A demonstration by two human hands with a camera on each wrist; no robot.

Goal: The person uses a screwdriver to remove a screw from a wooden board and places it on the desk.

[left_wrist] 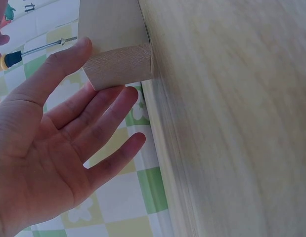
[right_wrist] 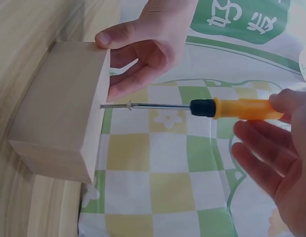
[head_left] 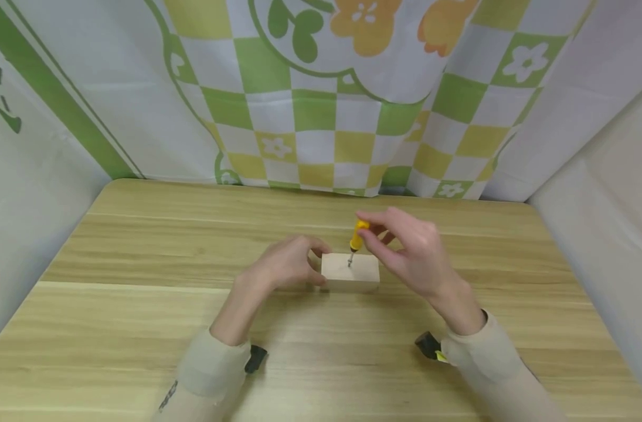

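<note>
At the nine o'clock end of the wooden block (head_left: pixel 365 270), which is set near the middle of the table (head_left: pixel 141 346), a pinch between thumb and fingers is kept by the left grip (head_left: pixel 284 265); because only that end is held, the block could be swivelled on the table if the turning force outdoes the hold. From the middle of the upper face a screw (right_wrist: pixel 115 106) is stood up, most of its length apparently exposed, so it could be tipped or driven crooked by any sideways push. Its head is met by the tip of the screwdriver (right_wrist: pixel 241 108), which is leaned towards one o'clock in the head view; if that lean is increased, the head could be slipped off and the wood scratched. At two o'clock of the block, the handle's far end is pinched by the right grip (head_left: pixel 413 249), and a wobble could be caused by so high a hold. The table is streaked with long wood-like grain; the block is pale, oblong and sharp-edged, smooth-sided but rougher on its end grain; the slim metal screw is ridged with thread; the screwdriver is made up of a shiny, straight shaft, a dark collar and a rounded yellow handle, seemingly plastic.
</note>
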